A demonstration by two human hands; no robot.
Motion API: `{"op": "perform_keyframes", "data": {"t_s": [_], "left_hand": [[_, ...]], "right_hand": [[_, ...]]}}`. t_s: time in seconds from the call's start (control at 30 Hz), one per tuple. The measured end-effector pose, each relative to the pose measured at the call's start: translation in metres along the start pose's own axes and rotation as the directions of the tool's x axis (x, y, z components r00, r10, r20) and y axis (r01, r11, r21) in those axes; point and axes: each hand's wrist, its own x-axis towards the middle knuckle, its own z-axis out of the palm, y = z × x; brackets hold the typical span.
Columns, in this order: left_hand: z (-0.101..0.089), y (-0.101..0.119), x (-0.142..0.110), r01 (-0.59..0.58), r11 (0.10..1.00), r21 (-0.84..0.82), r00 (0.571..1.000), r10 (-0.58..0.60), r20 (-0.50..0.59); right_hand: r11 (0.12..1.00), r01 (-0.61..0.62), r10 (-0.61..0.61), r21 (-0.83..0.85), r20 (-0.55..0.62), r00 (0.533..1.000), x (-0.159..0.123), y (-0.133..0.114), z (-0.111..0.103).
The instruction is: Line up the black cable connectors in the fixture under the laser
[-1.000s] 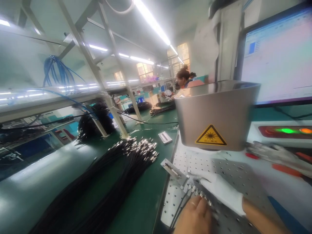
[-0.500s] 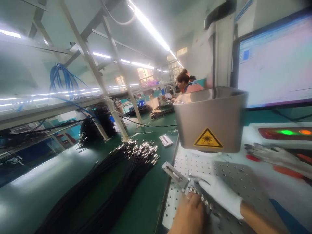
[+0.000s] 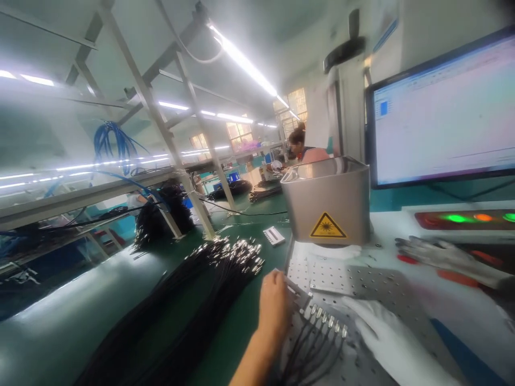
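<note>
My left hand (image 3: 276,300), bare, is closed around the left end of a metal fixture (image 3: 298,296) at the edge of the perforated plate. Several silver cable connectors (image 3: 329,321) sit side by side in a row along the fixture. Their black cables (image 3: 308,348) hang toward me. In a white glove, my right hand (image 3: 382,327) has its fingers stretched out beside the right end of the row, thumb apart. Whether its fingertips touch the fixture I cannot tell.
A metal housing (image 3: 325,203) with a yellow laser warning sign stands behind the perforated plate (image 3: 295,262). Black cable bundles (image 3: 201,305) lie on the green table at left. At right are a monitor (image 3: 442,112), a lit button panel (image 3: 466,219) and a grey glove (image 3: 446,257).
My left hand has moved from the connector row to the fixture's left end, uncovering the cables. My right hand has shifted right and nearer to me. The camera view has turned slightly right.
</note>
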Motion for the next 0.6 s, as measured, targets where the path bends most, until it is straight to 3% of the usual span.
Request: {"op": "perform_keyframes", "data": {"t_s": [0.1, 0.2, 0.3, 0.4, 0.5, 0.6], "left_hand": [[-0.012, -0.016, 0.025, 0.117, 0.993, -0.009, 0.993, -0.116, 0.017], [-0.029, -0.01, 0.034, 0.134, 0.986, -0.095, 0.991, -0.132, 0.029], [-0.051, 0.017, 0.019, 0.07, 0.962, -0.265, 0.998, -0.068, 0.017], [-0.062, 0.035, -0.015, -0.048, 0.935, -0.352, 0.994, 0.079, 0.073], [-0.052, 0.025, -0.061, -0.182, 0.983, 0.0, 0.972, 0.18, 0.151], [-0.036, -0.001, -0.108, -0.19, 0.882, 0.432, 0.982, 0.179, 0.067]], "right_hand": [[0.999, -0.027, 0.027, -0.032, -0.016, 1.0, -0.03, 0.017, -0.006], [0.994, -0.097, 0.092, -0.042, -0.106, 0.99, -0.035, 0.022, -0.008], [0.991, -0.122, 0.105, -0.056, -0.239, 0.965, -0.028, 0.02, -0.009], [0.994, -0.05, 0.011, -0.093, -0.376, 0.927, -0.025, 0.015, -0.01], [0.979, 0.071, -0.154, -0.193, -0.455, 0.877, -0.029, 0.005, -0.011], [0.933, 0.179, -0.299, -0.312, -0.396, 0.868, -0.033, -0.012, -0.009]]}}
